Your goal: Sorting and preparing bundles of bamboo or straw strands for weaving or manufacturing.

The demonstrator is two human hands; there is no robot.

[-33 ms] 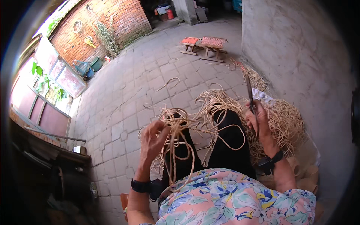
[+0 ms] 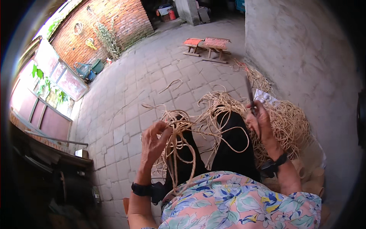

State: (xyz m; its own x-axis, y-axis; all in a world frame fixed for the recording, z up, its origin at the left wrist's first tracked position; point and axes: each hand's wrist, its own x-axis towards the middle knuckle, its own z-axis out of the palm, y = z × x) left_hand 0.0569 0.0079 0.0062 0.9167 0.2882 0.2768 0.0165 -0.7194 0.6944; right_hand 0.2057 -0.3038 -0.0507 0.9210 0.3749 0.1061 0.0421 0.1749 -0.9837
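Note:
A loose bundle of tan twisted cord [image 2: 182, 128] hangs over my left knee, its loops dangling toward my lap. My left hand [image 2: 155, 138] pinches the bundle at its left side, fingers closed. A strand runs from it across to more cord [image 2: 225, 103] draped over my right knee. My right hand [image 2: 259, 120] is closed around dark, long-bladed scissors [image 2: 250, 89], held upright with the tip pointing away from me. The fingers partly hide the scissors' handles. Beside and beneath that hand lies a big heap of the same cord [image 2: 291, 122].
A plastered wall [image 2: 301, 49] rises close on my right. Two low stools [image 2: 216, 44] with reddish woven seats stand ahead on the paved floor [image 2: 133, 95]. A short cord piece [image 2: 173, 83] lies on the paving. Dark clutter [image 2: 72, 179] stands at the left.
The scissors and my right hand have shifted slightly left. A cord loop now sticks out at the bundle's upper left. My left hand keeps its pinch in nearly the same place.

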